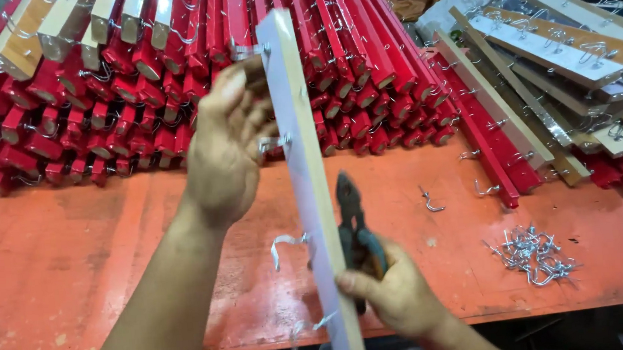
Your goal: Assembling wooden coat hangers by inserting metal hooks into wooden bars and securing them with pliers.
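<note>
Two hands on one long white-faced wooden board (311, 190) held on edge above the orange counter (75, 275): hooks are going in, by the look of it. Left hand (224, 148) has its fingers (242, 91) half-curled around a metal hook near the board's top. Right hand (395, 294) has fingers clamped on dark teal-handled pliers (352, 223) against the board. Loose silver hooks (532, 254) lie right of those fingers; tightening seems next, needing a steady board.

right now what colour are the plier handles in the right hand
Dark teal-green, seen in the head view: pliers, right hand.
</note>
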